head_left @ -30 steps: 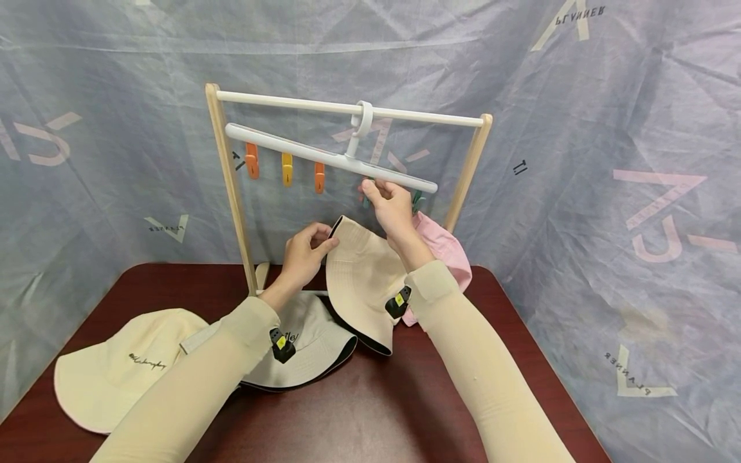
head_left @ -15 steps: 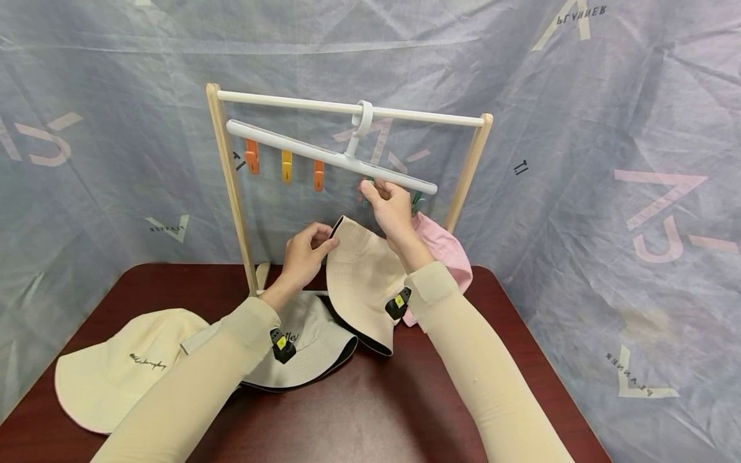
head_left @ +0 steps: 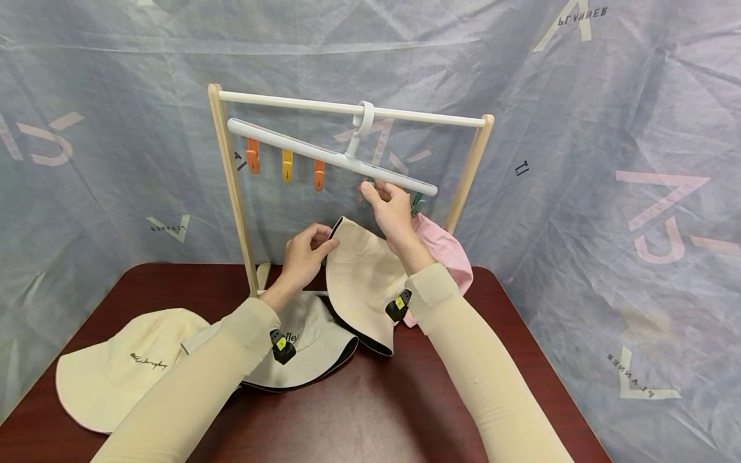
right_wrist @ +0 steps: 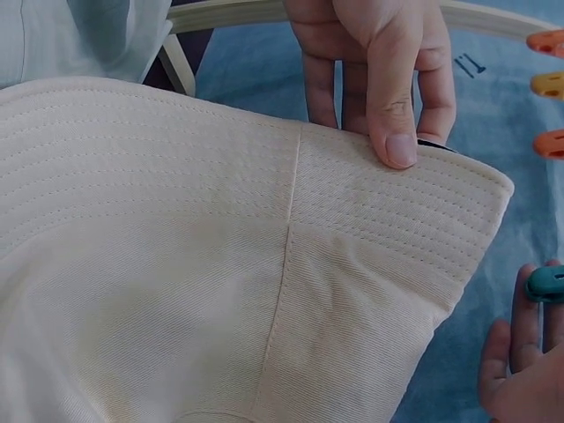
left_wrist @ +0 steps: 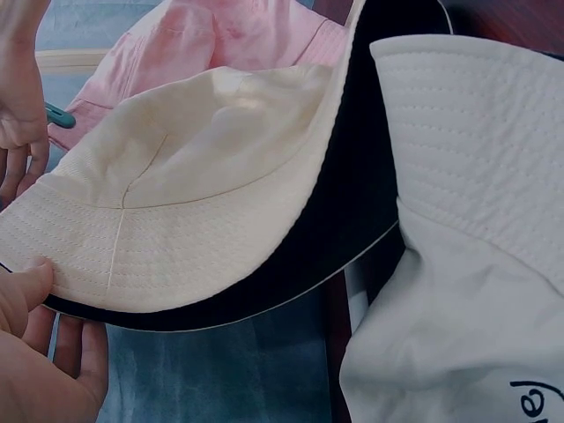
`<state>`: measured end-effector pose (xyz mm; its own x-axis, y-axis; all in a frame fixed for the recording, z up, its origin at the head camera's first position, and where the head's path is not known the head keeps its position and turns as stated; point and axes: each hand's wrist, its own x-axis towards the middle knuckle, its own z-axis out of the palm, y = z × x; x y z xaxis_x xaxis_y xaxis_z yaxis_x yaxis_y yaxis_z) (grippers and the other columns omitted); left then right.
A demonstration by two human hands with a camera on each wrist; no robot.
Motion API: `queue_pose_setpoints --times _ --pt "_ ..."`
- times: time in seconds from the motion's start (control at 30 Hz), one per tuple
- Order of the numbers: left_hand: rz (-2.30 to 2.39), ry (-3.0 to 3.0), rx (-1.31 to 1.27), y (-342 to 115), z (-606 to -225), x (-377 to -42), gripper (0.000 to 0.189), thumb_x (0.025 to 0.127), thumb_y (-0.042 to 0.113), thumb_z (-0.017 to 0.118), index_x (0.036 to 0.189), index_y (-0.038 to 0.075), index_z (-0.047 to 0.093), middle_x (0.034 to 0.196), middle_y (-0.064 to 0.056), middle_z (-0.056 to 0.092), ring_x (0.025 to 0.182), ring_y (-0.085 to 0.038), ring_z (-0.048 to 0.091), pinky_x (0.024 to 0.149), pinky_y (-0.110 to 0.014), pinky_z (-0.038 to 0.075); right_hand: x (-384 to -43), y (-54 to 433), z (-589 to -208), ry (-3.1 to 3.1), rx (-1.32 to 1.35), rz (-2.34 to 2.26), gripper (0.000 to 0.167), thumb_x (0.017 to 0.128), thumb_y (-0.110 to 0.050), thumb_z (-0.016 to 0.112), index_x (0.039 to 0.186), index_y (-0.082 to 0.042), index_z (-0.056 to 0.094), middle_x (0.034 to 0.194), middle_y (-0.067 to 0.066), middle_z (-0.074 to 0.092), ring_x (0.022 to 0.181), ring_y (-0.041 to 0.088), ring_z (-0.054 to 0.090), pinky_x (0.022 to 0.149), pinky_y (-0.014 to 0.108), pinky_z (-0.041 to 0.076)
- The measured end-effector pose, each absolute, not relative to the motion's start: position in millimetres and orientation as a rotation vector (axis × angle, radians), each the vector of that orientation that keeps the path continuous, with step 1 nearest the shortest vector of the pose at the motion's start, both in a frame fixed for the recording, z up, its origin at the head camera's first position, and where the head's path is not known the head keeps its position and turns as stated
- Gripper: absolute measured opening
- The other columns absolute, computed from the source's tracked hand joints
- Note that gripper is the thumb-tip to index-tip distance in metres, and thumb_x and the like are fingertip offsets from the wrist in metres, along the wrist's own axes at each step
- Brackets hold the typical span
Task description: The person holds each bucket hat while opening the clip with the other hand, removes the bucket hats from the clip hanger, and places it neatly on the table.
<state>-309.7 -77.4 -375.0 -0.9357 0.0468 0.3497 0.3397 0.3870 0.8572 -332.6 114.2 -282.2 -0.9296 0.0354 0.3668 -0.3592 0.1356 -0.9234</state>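
My left hand (head_left: 307, 251) pinches the brim of a beige bucket hat (head_left: 361, 270) between thumb and fingers. The hat has a black lining, which shows under the brim in the left wrist view. Up at the low right part of the white hanger (head_left: 307, 149), my right hand (head_left: 393, 209) pinches a teal clip (right_wrist: 546, 284), mostly hidden by the fingers in the head view. The held brim edge is below and left of that clip, apart from it. A pink hat (head_left: 442, 247) hangs from a green clip (head_left: 417, 201) at the hanger's right end.
The hanger hooks over the white rod (head_left: 289, 101) of a wooden rack (head_left: 231, 193) and tilts down rightward. Orange and yellow clips (head_left: 287, 167) hang on its left half. A grey bucket hat (head_left: 307, 341) and a cream cap (head_left: 133, 366) lie on the dark red table (head_left: 393, 411).
Both hands keep their places on the brim and at the clip. The clips on the hanger's left half have shifted up very slightly.
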Motion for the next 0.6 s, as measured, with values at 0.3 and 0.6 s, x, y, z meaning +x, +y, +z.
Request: queue_pose_setpoints --times 0.3,0.6 --pt "-1.548 -2.383 -0.339 -77.7 -376.4 -311.5 0.026 0.101 0.033 0.075 0.118 0.014 0.071 0.115 -0.007 0.073 0.110 -0.026 0.068 0.097 -0.045 0.055 -333.6 114.8 -284.6 -2.095 0.361 1.884 0.038 0.107 -0.029 0.068 0.132 0.000 0.071 0.126 0.026 0.072 0.119 0.026 0.069 0.105 0.032 0.050" --pt "-1.550 -2.378 -0.341 -76.9 -376.6 -312.5 0.025 0.101 0.033 0.075 0.118 0.014 0.071 0.115 -0.008 0.073 0.110 -0.027 0.069 0.098 -0.045 0.055 -331.2 116.3 -284.8 -2.107 0.393 1.922 0.045 0.107 -0.030 0.068 0.140 0.001 0.066 0.130 0.026 0.071 0.123 0.032 0.067 0.113 0.042 0.048"
